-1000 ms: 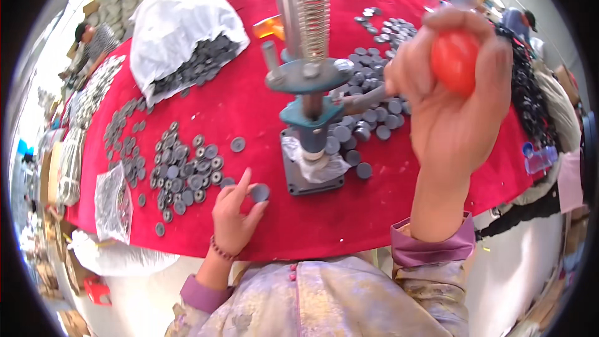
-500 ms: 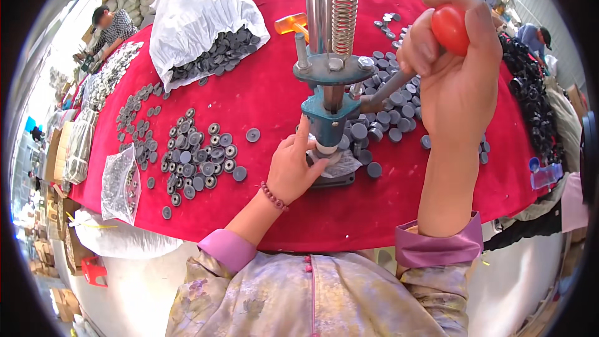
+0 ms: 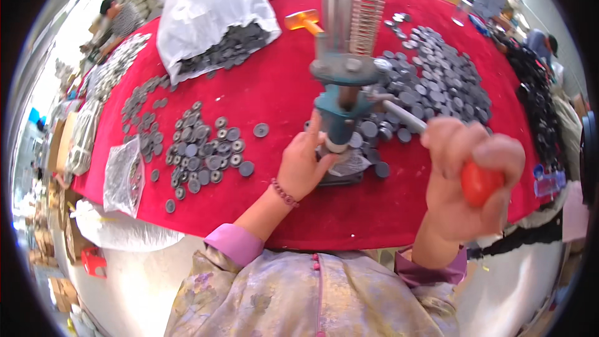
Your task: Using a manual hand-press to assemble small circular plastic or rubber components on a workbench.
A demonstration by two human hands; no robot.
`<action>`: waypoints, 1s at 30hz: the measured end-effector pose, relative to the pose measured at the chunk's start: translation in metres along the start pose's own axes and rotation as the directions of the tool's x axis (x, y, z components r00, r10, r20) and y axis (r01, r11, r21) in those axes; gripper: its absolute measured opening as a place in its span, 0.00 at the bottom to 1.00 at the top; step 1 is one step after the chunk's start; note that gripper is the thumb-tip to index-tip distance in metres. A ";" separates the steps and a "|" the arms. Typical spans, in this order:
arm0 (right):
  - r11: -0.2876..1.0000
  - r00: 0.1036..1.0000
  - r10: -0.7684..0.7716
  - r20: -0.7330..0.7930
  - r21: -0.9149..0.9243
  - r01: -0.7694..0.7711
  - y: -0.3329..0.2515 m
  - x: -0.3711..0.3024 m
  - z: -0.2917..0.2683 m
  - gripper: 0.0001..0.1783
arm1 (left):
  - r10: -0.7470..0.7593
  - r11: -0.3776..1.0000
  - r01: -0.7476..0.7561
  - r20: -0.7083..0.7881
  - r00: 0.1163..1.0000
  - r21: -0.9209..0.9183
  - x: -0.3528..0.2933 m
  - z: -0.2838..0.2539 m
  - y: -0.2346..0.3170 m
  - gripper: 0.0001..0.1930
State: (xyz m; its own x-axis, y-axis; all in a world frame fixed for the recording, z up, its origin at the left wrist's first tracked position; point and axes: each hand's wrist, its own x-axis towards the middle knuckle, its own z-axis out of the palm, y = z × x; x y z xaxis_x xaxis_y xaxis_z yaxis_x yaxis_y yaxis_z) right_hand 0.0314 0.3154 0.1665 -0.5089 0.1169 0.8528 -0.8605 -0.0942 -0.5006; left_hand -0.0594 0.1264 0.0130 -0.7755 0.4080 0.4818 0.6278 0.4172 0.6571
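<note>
A hand-lever press with a teal head (image 3: 345, 103) stands on the table, its white-ringed tip low over a dark base (image 3: 340, 180). My left hand (image 3: 304, 165) is beside the tip, index finger stretched up along the head and thumb apart below it. Its other fingers are partly hidden. Under the tip lies crumpled clear plastic (image 3: 349, 165). My right hand (image 3: 465, 178), blurred by motion, is curled round the press lever (image 3: 405, 116) at its red knob (image 3: 482, 184). Grey round caps (image 3: 369, 129) lie close behind the press.
Grey ring-centred discs (image 3: 199, 153) are scattered at left, below a white sack (image 3: 209, 12) spilling more. A clear plastic bag (image 3: 123, 178) lies at the left edge. An orange hammer (image 3: 303, 20) is behind the press. Black parts (image 3: 533, 97) line the right edge. People work at the far sides.
My right hand has swung the lever down and toward me, from high at the right to lower. My left hand stays beside the press tip. The whole view has shifted slightly.
</note>
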 end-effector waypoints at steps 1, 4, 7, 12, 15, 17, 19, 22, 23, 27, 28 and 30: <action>1.000 1.000 -0.003 -0.009 -0.001 0.003 -0.003 -0.007 0.003 0.22 | 0.010 1.000 -0.010 -0.028 1.000 0.019 -0.002 -0.003 -0.001 0.51; 0.992 0.995 -0.079 -0.062 -0.100 0.072 -0.004 -0.059 -0.001 0.15 | -0.022 0.995 0.022 -0.001 1.000 -0.095 0.000 -0.002 0.007 0.52; 0.983 0.992 -0.086 -0.093 -0.172 0.069 -0.004 -0.082 0.001 0.13 | 0.061 0.984 -0.049 -0.067 0.996 0.172 -0.013 -0.026 0.008 0.33; 0.985 1.000 -0.011 -0.011 -0.172 0.009 -0.009 -0.076 -0.003 0.13 | -0.214 0.737 0.243 -0.123 0.969 0.631 -0.052 -0.081 -0.013 0.19; 0.984 0.998 -0.023 -0.061 -0.177 0.011 -0.007 -0.077 0.000 0.13 | -0.293 0.676 0.339 -0.184 0.938 0.654 -0.074 -0.097 -0.028 0.20; 0.985 0.998 -0.028 -0.062 -0.172 0.017 -0.006 -0.076 0.000 0.13 | -0.286 0.689 0.343 -0.196 0.938 0.638 -0.078 -0.098 -0.038 0.20; 0.986 0.998 -0.028 -0.062 -0.168 0.017 -0.007 -0.075 0.001 0.13 | -0.268 0.702 0.321 -0.181 0.946 0.636 -0.078 -0.097 -0.045 0.22; 0.986 0.998 -0.024 -0.061 -0.163 0.013 -0.008 -0.076 0.001 0.14 | -0.303 0.737 0.304 -0.107 0.947 0.604 -0.078 -0.095 -0.048 0.24; 0.987 0.998 -0.028 -0.055 -0.160 0.019 -0.007 -0.076 -0.001 0.14 | -0.264 0.763 0.265 -0.089 0.960 0.590 -0.079 -0.093 -0.047 0.23; 0.987 0.998 -0.032 -0.048 -0.159 0.024 -0.005 -0.077 -0.002 0.15 | -0.176 0.837 0.159 -0.018 0.984 0.523 -0.083 -0.090 -0.042 0.21; 0.986 0.998 -0.035 -0.049 -0.163 0.027 -0.005 -0.077 -0.003 0.15 | -0.166 0.857 0.140 0.008 0.986 0.495 -0.083 -0.092 -0.041 0.21; 0.984 0.998 -0.040 -0.051 -0.174 0.030 -0.005 -0.078 -0.005 0.14 | -0.172 0.902 0.150 0.019 0.985 0.406 -0.083 -0.098 -0.037 0.20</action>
State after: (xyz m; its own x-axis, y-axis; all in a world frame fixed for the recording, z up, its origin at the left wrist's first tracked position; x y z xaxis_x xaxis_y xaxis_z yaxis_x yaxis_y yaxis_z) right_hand 0.0752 0.3119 0.1015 -0.4746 0.1707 0.8635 -0.8663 0.0830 -0.4926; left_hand -0.0250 -0.0022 0.0051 -0.8706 0.3451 0.3507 0.4770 0.7668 0.4294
